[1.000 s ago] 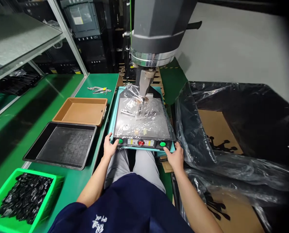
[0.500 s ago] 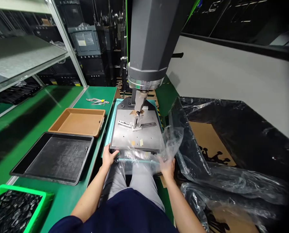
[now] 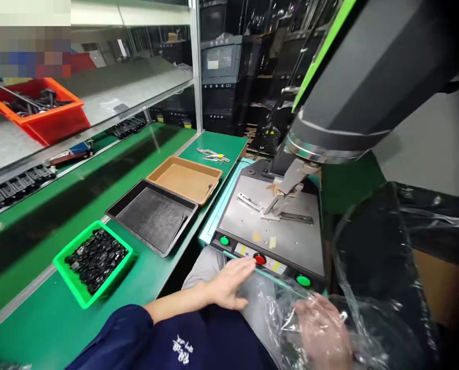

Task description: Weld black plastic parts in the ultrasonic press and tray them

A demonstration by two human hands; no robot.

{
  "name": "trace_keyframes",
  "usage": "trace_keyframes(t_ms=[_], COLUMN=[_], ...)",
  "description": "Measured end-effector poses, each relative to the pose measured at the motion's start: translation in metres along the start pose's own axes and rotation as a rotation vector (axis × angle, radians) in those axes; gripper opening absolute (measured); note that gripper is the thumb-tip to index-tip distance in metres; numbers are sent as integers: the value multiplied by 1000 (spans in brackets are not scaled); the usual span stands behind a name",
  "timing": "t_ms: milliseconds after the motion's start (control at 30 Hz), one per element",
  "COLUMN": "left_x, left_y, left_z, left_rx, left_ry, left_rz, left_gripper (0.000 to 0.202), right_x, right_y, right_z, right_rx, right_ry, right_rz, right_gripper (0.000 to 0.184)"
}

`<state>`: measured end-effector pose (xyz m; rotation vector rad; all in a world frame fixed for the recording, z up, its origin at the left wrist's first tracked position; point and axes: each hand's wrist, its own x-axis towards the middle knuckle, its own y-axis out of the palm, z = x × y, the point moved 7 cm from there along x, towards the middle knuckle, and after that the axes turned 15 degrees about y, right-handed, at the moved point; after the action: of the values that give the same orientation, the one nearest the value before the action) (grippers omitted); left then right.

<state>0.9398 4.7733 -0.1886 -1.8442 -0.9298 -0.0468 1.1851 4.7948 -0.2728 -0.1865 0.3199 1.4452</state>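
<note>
My left hand (image 3: 233,280) is stretched out at the front edge of the press machine, fingers flat and holding nothing. Its fingertips are beside the red button (image 3: 259,259), and I cannot tell whether they touch it. My right hand (image 3: 324,329) is wrapped in the folds of a clear plastic sheet (image 3: 281,321), with its fingers partly hidden by the film. Green buttons flank the red one: a left green button (image 3: 224,240) and a right green button (image 3: 304,280). Behind them, a metal fixture (image 3: 270,210) stands on the steel plate (image 3: 244,226) under the machine's metal tool (image 3: 293,176).
On the green bench to the left are a brown tray (image 3: 179,177), a black tray (image 3: 152,218), a green bin (image 3: 94,262) of black parts and some hand tools (image 3: 214,155). A red bin (image 3: 48,121) sits on the shelf. A plastic-lined box (image 3: 437,277) stands at right.
The view has turned left. My left hand has left the plate's left corner and come to the front middle by the red button. The plastic has dropped lower around my right hand.
</note>
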Motion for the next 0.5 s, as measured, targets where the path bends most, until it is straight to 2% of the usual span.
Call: trace_keyframes(t_ms=[67, 167, 200, 333, 500], left_x=[14, 27, 30, 36, 40], left_y=[8, 9, 8, 4, -1], left_z=[-26, -58, -65, -79, -85], left_rx=[-118, -267, -304, -359, -371], left_ry=[89, 181, 205, 261, 262], left_rz=[84, 172, 193, 215, 147], left_gripper=[106, 97, 94, 92, 117], right_x=[-13, -24, -23, -11, -13], right_y=[13, 37, 39, 34, 31], right_z=[16, 45, 51, 52, 43], right_rx=[193, 342, 357, 413, 412], right_ry=[107, 175, 180, 182, 164], right_rz=[13, 20, -27, -233, -362], right_gripper=[22, 34, 37, 37, 32])
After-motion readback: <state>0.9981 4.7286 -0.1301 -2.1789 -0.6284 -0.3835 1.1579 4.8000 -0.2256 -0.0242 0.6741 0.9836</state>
